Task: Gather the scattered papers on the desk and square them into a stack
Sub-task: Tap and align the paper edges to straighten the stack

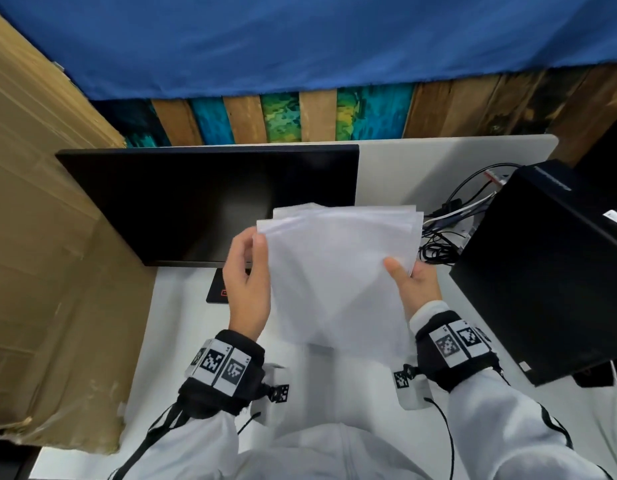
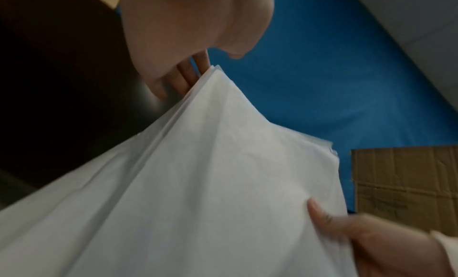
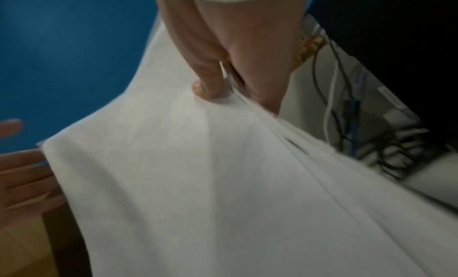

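Several white sheets form a loose stack of papers (image 1: 338, 271) held tilted above the desk, their top edges uneven and fanned. My right hand (image 1: 407, 278) pinches the stack's right edge, thumb (image 3: 207, 89) on the front face and fingers behind. My left hand (image 1: 251, 258) is at the left edge with straight fingers (image 3: 24, 173) touching it from behind and the thumb apart from the sheets. In the left wrist view the papers (image 2: 198, 183) fill the lower frame, with the right thumb (image 2: 319, 214) pressing on them. The stack's lower edge blurs over the desk.
A black monitor (image 1: 206, 202) stands just behind the papers, its base (image 1: 215, 289) under my left hand. A black computer tower (image 1: 542, 278) and tangled cables (image 1: 442, 233) lie to the right. Cardboard (image 1: 40, 237) walls off the left. The white desk (image 1: 182, 323) runs below.
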Motion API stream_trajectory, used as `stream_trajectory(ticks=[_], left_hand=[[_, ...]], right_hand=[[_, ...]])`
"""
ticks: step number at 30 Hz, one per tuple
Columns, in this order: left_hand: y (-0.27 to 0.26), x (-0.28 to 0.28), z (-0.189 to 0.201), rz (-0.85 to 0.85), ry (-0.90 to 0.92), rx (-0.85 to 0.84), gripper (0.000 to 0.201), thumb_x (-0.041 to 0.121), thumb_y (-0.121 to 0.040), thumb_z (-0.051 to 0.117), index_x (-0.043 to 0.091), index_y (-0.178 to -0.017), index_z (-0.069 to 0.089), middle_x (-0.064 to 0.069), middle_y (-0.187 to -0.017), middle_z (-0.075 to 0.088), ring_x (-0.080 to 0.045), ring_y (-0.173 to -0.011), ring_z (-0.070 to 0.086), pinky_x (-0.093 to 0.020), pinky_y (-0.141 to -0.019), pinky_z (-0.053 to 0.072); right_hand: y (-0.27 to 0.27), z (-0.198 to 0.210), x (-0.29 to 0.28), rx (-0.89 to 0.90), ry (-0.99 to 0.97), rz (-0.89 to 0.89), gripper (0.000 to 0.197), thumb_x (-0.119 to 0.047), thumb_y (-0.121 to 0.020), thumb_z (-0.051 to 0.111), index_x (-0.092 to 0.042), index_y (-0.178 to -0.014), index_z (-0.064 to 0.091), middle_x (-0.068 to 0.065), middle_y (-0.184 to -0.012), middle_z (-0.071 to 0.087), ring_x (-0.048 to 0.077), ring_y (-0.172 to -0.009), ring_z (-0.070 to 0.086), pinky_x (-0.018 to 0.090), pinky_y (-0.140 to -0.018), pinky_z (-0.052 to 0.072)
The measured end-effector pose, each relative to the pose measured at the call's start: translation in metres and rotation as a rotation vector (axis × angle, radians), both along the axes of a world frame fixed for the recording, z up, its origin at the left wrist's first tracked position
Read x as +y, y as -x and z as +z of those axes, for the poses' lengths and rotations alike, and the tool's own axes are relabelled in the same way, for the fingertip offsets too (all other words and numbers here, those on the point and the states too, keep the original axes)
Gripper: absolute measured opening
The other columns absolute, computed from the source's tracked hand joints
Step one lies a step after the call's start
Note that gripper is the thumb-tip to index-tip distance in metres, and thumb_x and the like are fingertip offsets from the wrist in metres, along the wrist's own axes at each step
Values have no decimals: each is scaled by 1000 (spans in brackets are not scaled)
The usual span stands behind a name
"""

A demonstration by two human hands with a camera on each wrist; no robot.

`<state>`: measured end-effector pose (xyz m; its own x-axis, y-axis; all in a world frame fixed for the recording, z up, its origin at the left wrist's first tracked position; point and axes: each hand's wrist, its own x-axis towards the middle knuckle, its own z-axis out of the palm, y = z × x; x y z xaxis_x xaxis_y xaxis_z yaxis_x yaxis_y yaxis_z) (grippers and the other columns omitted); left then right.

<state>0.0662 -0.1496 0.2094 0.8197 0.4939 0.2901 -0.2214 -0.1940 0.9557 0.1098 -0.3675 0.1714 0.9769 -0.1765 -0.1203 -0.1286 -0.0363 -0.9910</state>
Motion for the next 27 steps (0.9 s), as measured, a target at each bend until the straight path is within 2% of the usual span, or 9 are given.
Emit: stream_trajectory(ticks=[3, 5, 10, 12, 14, 17, 19, 23, 27], left_hand=[[-1, 8, 13, -51, -128, -47, 61, 36, -81, 68, 20, -134, 42, 0, -130, 52, -11, -120, 54, -24, -95, 48], [-6, 16, 18, -89, -165, -25, 69, 32, -77, 73, 23, -136, 38, 8, -130, 53, -7, -122, 53, -26, -97, 48], [-8, 26, -11, -235, -31, 311, 95, 32, -68, 80, 24, -145, 24, 2, -140, 47, -13, -126, 50, -41, -107, 44], [-3, 20, -18, -165, -116, 365, 107, 32, -64, 82, 26, -148, 16, 1, -146, 37, -8, -128, 41, -27, -110, 37], [1, 12, -10, -84, -361, 264, 112, 36, -62, 83, 24, -149, 13, 1, -150, 26, -6, -133, 30, -12, -109, 25], [-1, -1, 12, -75, -873, 100, 103, 53, -58, 77, 26, -145, 28, 2, -150, 33, -15, -144, 24, -40, -120, 12], [-9, -7, 23, -173, -1047, 98, 89, 54, -60, 76, 26, -137, 42, 4, -141, 49, -18, -139, 36, -45, -119, 9], [-22, -2, 45, -245, -1022, 199, 41, 41, -71, 74, 21, -106, 65, 4, -82, 66, -27, -92, 63, -28, -89, 39], [-26, 6, 54, -309, -936, 266, 14, 31, -75, 72, 22, -86, 68, -1, -77, 71, -30, -84, 64, -42, -80, 51]], right_hand=[[-2, 30, -1, -125, 43, 16, 7, -10, -86, 59, -13, -88, 66, -9, -75, 63, -3, -60, 63, 14, -65, 52], [-1, 40, -3, -174, 31, 7, 8, -11, -86, 60, -16, -81, 65, -5, -76, 64, 6, -67, 62, 20, -70, 51], [10, -1, -13, 22, 49, 75, 7, -7, -84, 62, -11, -85, 68, -7, -77, 68, -6, -59, 64, 21, -69, 54], [17, -15, -12, 78, 109, 109, 14, -6, -83, 63, -4, -97, 68, -4, -81, 66, -1, -63, 62, 17, -64, 52], [17, -17, -9, 59, 137, 88, 4, -6, -82, 64, -10, -82, 67, -8, -71, 62, 0, -61, 57, 14, -63, 46], [11, -3, -3, -30, 163, 62, 7, -7, -82, 63, -13, -79, 64, -8, -66, 59, -6, -54, 56, 0, -51, 41], [8, 13, 2, -104, 182, 106, 11, -7, -82, 63, -11, -93, 67, -4, -72, 64, 3, -63, 60, 7, -58, 47], [11, 41, 1, -278, 273, 220, 21, -7, -82, 64, -26, -73, 62, -27, -51, 63, -10, -53, 57, 3, -54, 40], [10, 52, -13, -260, 343, 323, 26, -15, -77, 71, -35, -65, 61, -19, -54, 65, -7, -54, 56, 9, -57, 44]])
